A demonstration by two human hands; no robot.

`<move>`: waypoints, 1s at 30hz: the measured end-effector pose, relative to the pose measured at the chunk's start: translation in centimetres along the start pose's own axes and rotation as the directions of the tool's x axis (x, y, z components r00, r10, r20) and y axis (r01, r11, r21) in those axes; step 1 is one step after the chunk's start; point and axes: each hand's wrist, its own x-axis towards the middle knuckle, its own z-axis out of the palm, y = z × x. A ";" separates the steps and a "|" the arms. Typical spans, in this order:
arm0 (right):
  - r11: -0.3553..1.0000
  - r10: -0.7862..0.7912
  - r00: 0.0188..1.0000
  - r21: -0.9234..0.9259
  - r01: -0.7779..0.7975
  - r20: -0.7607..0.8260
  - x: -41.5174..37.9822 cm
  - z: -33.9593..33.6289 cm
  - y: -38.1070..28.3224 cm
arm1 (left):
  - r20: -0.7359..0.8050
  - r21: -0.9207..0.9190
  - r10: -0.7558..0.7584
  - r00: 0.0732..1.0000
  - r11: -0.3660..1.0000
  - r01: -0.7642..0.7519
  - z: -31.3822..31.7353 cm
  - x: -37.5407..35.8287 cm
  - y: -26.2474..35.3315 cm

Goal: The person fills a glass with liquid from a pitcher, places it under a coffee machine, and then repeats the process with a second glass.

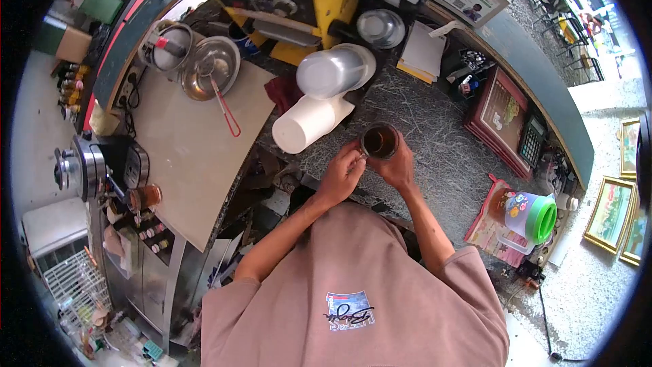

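A clear glass of dark brown drink (380,141) is right in front of me, over the edge of the dark marbled counter (435,119). My right hand (396,165) is wrapped round its right side. The fingers of my left hand (341,175) are curled closed at the glass's left side, thumb and fingertips pressed together by its wall. Just beyond my left hand lies a stack of white cups (304,126) on its side. Behind that is a stack of clear plastic cups (333,71).
A metal bowl (197,81) with a red-handled strainer (229,119) sits on the left worktop (180,163). At right are a green-lidded pitcher (526,216), maroon menus (494,119) and a calculator (532,141). A yellow machine (333,0) stands at the back.
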 end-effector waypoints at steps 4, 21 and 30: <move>0.997 -0.065 0.995 -0.044 0.068 0.070 -2.0 2.1 -2.4 | -0.048 0.005 -0.020 0.999 1.000 0.020 -1.9 -4.1 0.6; 0.956 -0.285 0.886 0.038 0.292 0.366 -4.7 19.2 -13.7 | -0.439 0.074 -0.155 0.885 0.975 0.207 -16.1 -18.5 -1.0; 0.885 -0.460 0.757 0.164 0.437 0.465 -5.6 30.0 -21.1 | -0.698 0.100 -0.146 0.701 0.950 0.297 -25.0 -24.9 -1.6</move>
